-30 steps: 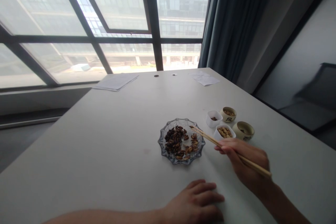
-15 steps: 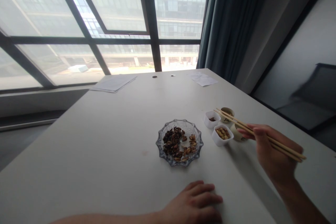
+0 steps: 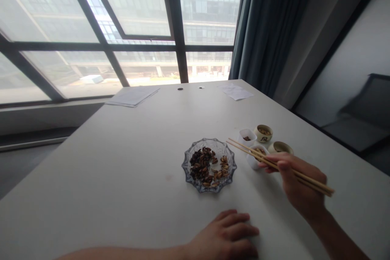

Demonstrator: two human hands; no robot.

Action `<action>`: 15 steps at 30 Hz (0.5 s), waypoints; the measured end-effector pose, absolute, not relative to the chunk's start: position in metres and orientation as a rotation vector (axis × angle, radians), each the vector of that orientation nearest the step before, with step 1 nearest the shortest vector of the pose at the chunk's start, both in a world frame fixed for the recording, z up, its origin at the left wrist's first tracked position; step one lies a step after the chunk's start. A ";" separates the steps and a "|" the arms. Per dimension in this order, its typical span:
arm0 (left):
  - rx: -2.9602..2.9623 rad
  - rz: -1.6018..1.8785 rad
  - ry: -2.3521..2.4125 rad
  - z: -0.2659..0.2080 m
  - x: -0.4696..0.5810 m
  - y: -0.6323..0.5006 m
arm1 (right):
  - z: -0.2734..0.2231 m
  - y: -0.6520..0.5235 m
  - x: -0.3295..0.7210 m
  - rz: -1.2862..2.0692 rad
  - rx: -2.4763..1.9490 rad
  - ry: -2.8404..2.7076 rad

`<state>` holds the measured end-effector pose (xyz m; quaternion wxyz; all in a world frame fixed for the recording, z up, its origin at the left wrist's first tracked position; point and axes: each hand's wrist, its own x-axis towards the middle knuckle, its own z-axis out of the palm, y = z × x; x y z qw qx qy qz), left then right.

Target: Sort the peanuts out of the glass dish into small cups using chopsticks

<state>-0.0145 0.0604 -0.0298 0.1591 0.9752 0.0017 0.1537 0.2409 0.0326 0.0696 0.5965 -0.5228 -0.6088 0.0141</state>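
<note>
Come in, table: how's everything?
Right hand: holding chopsticks, tips near glass dish. Left hand: on table. Nutlike pieces in glass dish. Chopsticks partly hide nearer white cup.

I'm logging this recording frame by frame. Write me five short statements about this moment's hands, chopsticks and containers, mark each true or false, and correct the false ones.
1. The right hand holds the chopsticks. True.
2. The left hand grips the glass bowl. False: it rests on the white table, apart from the bowl.
3. The glass bowl holds dark pieces and lighter brown pieces. True.
4. The chopstick tips are buried among the dark pieces. False: they show near the bowl's far right rim, away from those pieces.
5. Two white containers and two round cups stand right of the bowl. True.
</note>
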 end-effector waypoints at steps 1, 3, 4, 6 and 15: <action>2.791 0.423 0.002 -0.031 -0.015 0.060 | 0.068 0.033 0.239 0.077 -1.196 -1.463; 2.791 0.420 0.006 -0.033 -0.015 0.060 | 0.068 0.033 0.234 0.176 -1.153 -1.541; 2.790 0.433 0.008 -0.034 -0.015 0.059 | 0.068 0.033 0.231 0.218 -1.136 -1.565; 2.790 0.461 0.012 -0.037 -0.014 0.059 | 0.068 0.034 0.227 0.272 -1.112 -1.593; 2.813 0.550 0.013 -0.037 -0.014 0.059 | 0.055 0.041 0.219 0.470 -1.133 -1.560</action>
